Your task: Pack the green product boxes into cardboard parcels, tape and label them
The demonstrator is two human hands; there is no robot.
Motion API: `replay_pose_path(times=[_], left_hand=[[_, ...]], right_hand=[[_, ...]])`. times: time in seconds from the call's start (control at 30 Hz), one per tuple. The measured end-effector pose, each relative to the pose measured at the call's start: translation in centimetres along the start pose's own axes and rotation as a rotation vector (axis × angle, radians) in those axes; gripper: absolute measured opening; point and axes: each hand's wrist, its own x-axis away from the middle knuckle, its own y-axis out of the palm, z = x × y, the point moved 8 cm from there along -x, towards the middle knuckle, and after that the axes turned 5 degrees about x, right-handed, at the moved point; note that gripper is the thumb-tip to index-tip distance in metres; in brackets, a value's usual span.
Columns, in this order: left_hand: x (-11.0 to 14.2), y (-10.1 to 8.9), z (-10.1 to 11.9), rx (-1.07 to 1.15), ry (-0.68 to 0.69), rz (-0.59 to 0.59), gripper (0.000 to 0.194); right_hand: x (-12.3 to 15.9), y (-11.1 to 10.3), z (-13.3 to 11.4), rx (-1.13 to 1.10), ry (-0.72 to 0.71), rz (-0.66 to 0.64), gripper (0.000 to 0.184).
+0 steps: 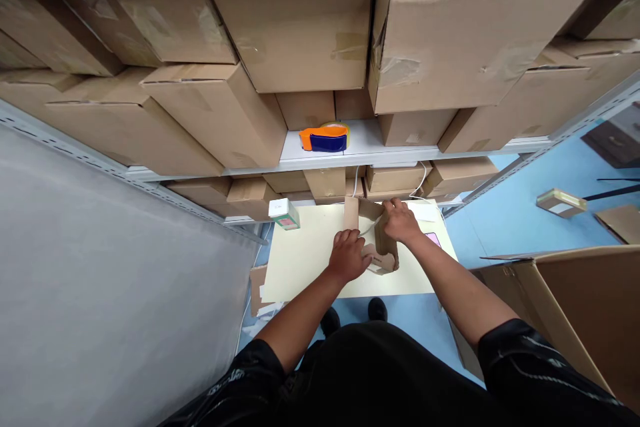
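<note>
A small open cardboard box [389,245] stands on the pale yellow table, with one flap sticking out at its far left side. Around its left wall the fingers of my left hand [349,255] are closed, thumb towards the near side. My right hand [399,220] grips the far right part of the same box, fingers bent over its upper edge. Something thin and whitish shows inside the box, too small to name. Partly behind my right forearm lies a flat pinkish thing [433,239], perhaps a phone.
A white and green carton [285,213] stands at the table's [305,260] far left corner. Above, shelves hold several cardboard boxes [300,33] and an orange and blue tape dispenser [325,138]. A large open carton [555,313] stands at right; a grey wall [125,267] runs along the left.
</note>
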Motion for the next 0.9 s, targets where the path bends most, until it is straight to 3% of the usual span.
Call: replay_pose_path(times=[0.1,0.23,0.53,0.77,0.9], left_hand=[[-0.1,0.4,0.0,0.029,-0.036,0.045,0.023],[0.0,0.6,-0.8,0.078,-0.053,0.022,0.014],[0.8,0.4,-1.3,-0.005,-0.13,0.074,0.023],[0.6,-0.1,-2.1,-0.023,-0.15,0.186,0.077],[0.8,-0.5,-3.5,0.028,-0.189,0.26,0.098]], right_hand=[[0.2,0.0,0.3,0.026,-0.004,0.02,0.059],[0.3,0.1,1.0,0.002,0.017,0.027,0.067],[0.7,-0.2,-0.1,0.029,-0.041,0.026,0.05],[1.0,-0.3,-0.2,0.047,-0.05,-0.004,0.039],[0.8,-0.3,-0.4,0.048,-0.055,-0.033,0.036]])
